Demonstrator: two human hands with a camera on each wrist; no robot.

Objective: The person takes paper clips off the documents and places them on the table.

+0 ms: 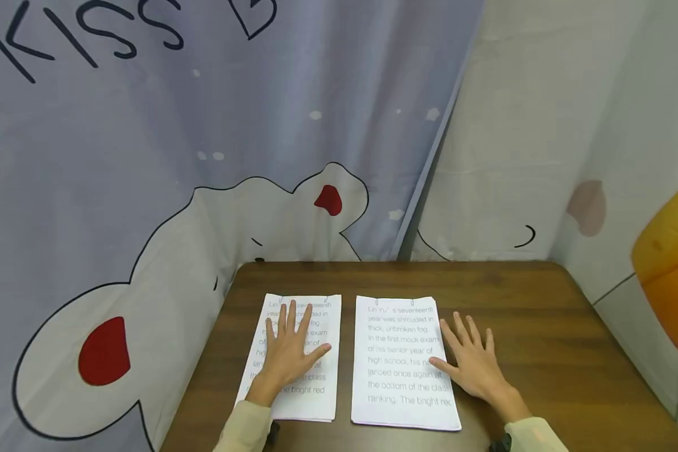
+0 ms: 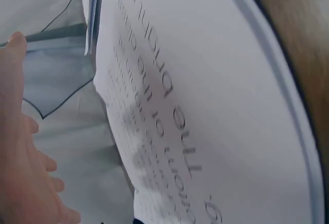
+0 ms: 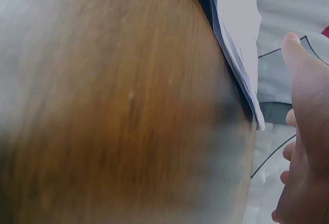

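Two stacks of printed paper lie side by side on a brown wooden table. Over the left paper stack (image 1: 322, 402) is my left hand (image 1: 287, 358), fingers spread and thumb pointing right, covering part of the text. My right hand (image 1: 474, 364) is at the right edge of the right paper stack (image 1: 398, 376), its thumb overlapping the sheet and its other fingers spread above the table. In the left wrist view the left hand (image 2: 23, 147) appears raised above the page. The right wrist view shows the right hand (image 3: 311, 131) beside the stack's edge. Neither hand grips anything.
The wooden table (image 1: 565, 351) has rounded back corners and extends to the right of the stacks. Behind it hangs a blue-grey curtain (image 1: 248, 113) with cartoon drawings. Small clips (image 1: 412, 302) show at the top edge of the right stack.
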